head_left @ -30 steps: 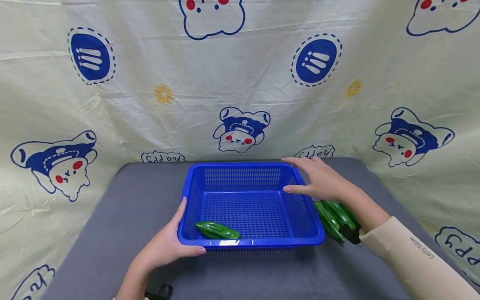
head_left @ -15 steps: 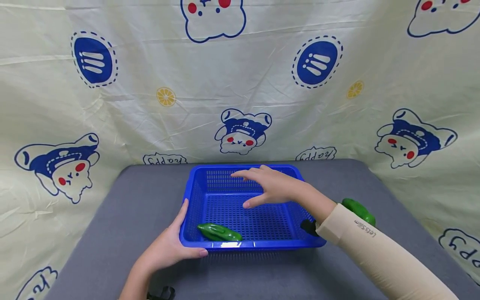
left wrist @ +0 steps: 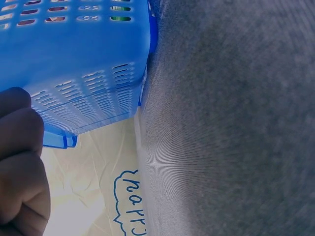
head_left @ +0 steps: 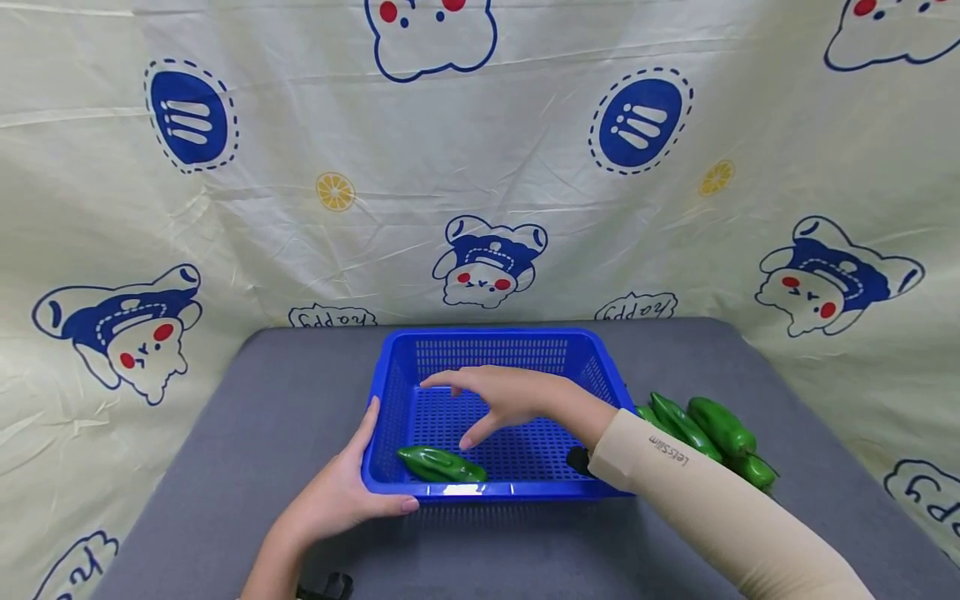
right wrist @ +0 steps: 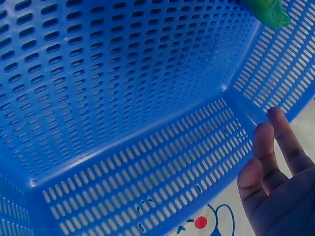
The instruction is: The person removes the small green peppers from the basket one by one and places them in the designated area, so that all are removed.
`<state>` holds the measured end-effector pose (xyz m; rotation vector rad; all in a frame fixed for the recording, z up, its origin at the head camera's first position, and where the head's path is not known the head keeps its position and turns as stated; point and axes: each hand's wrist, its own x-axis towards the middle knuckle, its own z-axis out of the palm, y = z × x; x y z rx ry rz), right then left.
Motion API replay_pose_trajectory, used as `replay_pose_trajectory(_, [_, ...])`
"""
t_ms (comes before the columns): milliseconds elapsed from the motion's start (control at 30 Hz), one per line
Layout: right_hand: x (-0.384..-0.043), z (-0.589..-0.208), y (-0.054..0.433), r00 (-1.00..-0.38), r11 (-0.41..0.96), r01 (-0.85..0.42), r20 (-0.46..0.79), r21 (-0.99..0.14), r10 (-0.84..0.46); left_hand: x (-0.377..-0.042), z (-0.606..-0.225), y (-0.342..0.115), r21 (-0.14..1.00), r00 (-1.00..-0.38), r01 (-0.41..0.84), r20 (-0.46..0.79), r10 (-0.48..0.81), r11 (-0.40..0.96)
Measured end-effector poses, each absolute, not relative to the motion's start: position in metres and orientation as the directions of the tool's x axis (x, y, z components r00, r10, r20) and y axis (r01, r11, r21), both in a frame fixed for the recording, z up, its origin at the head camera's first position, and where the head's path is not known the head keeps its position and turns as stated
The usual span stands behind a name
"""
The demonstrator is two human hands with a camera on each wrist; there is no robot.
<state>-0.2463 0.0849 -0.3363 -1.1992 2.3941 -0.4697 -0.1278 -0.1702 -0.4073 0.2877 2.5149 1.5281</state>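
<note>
A blue plastic basket (head_left: pixel 525 490) with slotted walls stands on the grey table. Its front left corner is gripped by my left hand (head_left: pixel 341 483), the thumb lying along the front rim; in the left wrist view the fingers of that hand (left wrist: pixel 19 167) are curled beside the basket wall. One long green pepper (head_left: pixel 442 465) lies inside, near the front wall. Over the basket hovers my right hand (head_left: pixel 510 396), fingers spread and holding nothing, its thumb a little above and right of the pepper. The right wrist view shows the pepper's end (right wrist: pixel 270 12) at the top.
Several green peppers (head_left: pixel 720 425) lie in a pile on the table right of the basket, partly behind the right sleeve (head_left: pixel 675 467). A printed cream cloth (head_left: pixel 270 208) hangs behind the grey table (head_left: pixel 300 375).
My right hand has moved left from the basket's right rim, then lower toward the pepper inside. The left hand keeps its hold on the corner. The pile at right shows more now.
</note>
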Motion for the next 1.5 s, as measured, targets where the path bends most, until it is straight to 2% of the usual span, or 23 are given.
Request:
replay_pose_trajectory(433, [-0.245, -0.355, 0.065, -0.432, 0.584, -0.646, -0.396, -0.492, -0.810, -0.128, -0.406, -0.168, 0.895, -0.961, 0.055, -0.072, 0.266, 0.442])
replay_pose_trajectory(633, [-0.241, -0.362, 0.060, -0.402, 0.597, -0.673, -0.462, -0.435, -0.790, -0.128, -0.405, -0.167, 0.887, -0.963, 0.052, -0.077, 0.259, 0.458])
replay_pose_trajectory(800, [-0.238, -0.365, 0.056, -0.388, 0.604, -0.708, -0.513, -0.365, -0.765, -0.127, -0.404, -0.167, 0.875, -0.965, 0.059, -0.072, 0.251, 0.481])
replay_pose_trajectory(1033, [-0.235, -0.369, 0.053, -0.402, 0.628, -0.725, -0.566, -0.284, -0.720, -0.126, -0.402, -0.167, 0.876, -0.966, 0.056, -0.075, 0.249, 0.479])
replay_pose_trajectory(1500, [-0.234, -0.375, 0.054, -0.395, 0.650, -0.703, -0.602, -0.288, -0.694, -0.126, -0.405, -0.169, 0.883, -0.965, 0.074, -0.053, 0.257, 0.464])
